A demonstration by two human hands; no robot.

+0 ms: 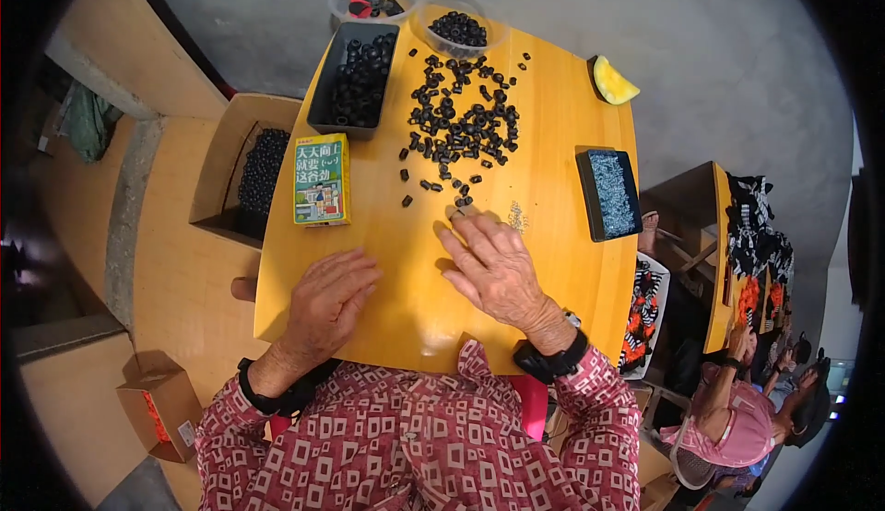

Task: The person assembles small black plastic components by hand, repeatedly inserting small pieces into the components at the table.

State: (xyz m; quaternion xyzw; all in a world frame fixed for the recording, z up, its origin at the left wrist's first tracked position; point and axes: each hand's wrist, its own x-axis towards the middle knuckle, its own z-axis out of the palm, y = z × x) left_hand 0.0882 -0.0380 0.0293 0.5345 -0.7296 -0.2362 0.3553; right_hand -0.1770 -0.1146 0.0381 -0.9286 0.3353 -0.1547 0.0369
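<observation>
My right hand point(498, 267) is over the middle of the yellow table point(415, 327), palm down with its fingers apart. Its fingertips reach the near end of a scatter of small black cylindrical parts point(466, 133), at or just beside one of them. Close by its fingers lies a little patch of tiny pale metal pieces point(517, 217). My left hand point(332, 299) rests near the table's left front, fingers stretched and side by side, with nothing visible in it. Beyond it stands a green and yellow box point(322, 179).
A dark bin point(314, 96) of larger black parts and two clear tubs point(498, 39) stand at the back. On the right are a black tray point(597, 232) of tiny shiny pieces and a yellow wedge point(615, 82). A cardboard box point(217, 156) flanks the left side. Another person point(733, 419) sits at right.
</observation>
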